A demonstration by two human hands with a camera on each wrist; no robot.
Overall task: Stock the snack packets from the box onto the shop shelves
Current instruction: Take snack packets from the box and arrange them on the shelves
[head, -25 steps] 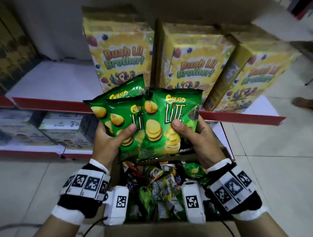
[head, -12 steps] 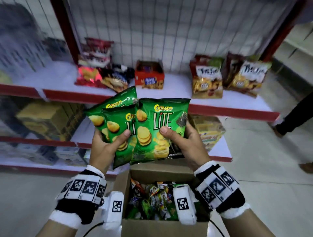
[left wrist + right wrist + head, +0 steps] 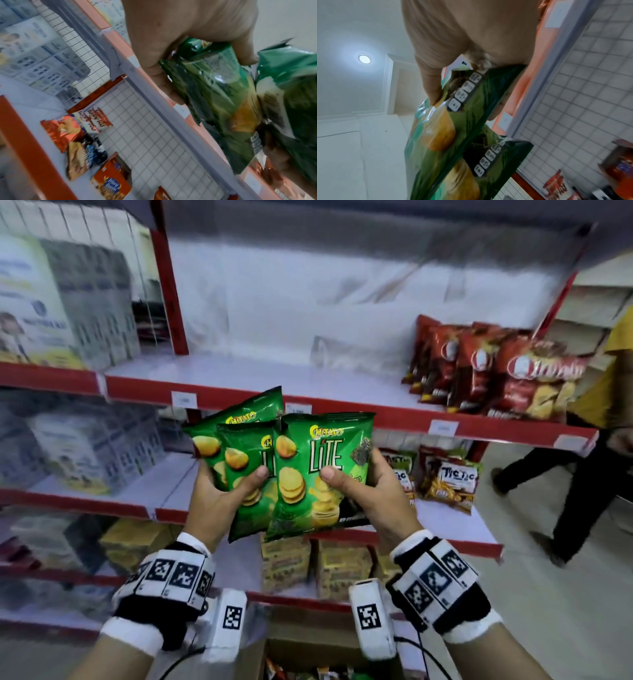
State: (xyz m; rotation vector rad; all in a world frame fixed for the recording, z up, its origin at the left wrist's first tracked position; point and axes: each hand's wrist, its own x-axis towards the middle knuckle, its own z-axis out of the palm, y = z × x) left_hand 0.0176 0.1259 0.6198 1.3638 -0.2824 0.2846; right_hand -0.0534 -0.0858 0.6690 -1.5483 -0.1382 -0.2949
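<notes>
Three green Chitato Lite packets are fanned out in front of me, held in both hands. My left hand grips the two left packets, thumb across their fronts. My right hand grips the front right packet, thumb on its face. They hang level with the red edge of the upper shelf. In the left wrist view my left hand wraps a green packet. In the right wrist view my right hand pinches a packet. The cardboard box stands below my wrists.
Red crisp bags stand at the right of the upper shelf, with bare white board to their left. Tic Tac packets sit on the shelf below, yellow cartons lower down. White cartons fill the left bay. A person walks at right.
Both hands have lifted the green packets up from over the box, past the lower shelves, to the height of the upper shelf. The hold on the packets is unchanged.
</notes>
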